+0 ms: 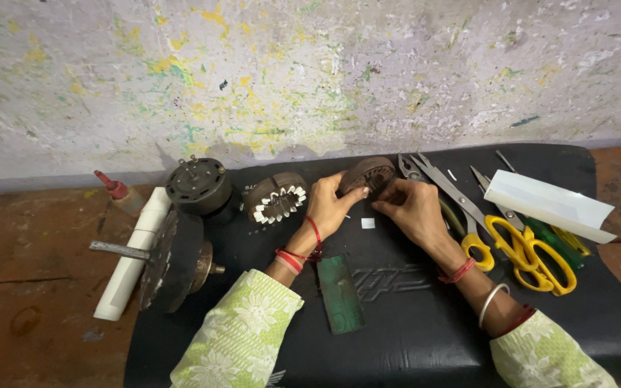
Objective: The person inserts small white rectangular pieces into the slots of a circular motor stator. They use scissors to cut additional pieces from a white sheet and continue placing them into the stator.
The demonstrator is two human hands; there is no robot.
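Paint-flecked and grey, a rough wall [310,72] runs along the far side, above a reddish-brown floor [30,287]. On the floor lies a black mat [411,323], and the person works over it from the near side.

Both hands meet near the middle of the mat's far part. The left hand [332,201] curls around a dark brown, round motor core [369,174], thumb and fingers gripping its left edge. The right hand [412,207] closes on the same core from the right and near side, fingers bent and pressed against it. The core is lifted slightly between them, tilted on edge.

Just left of the left hand lies a second core with white slot inserts [276,197] ringing its rim. Further left stands a black round motor housing [198,185], and nearer, a dark disc with a shaft [170,259] rests against a white tube [134,251]. A small red-capped bottle [120,192] lies at the far left.

Near the person's left forearm lies a green flat strip [341,293]. A small white scrap [368,223] sits on the mat just below the hands.

To the right lie yellow-handled scissors [530,251], grey pliers [433,183], a green-handled screwdriver [555,241], and a folded white sheet [548,205] on top of the tools.
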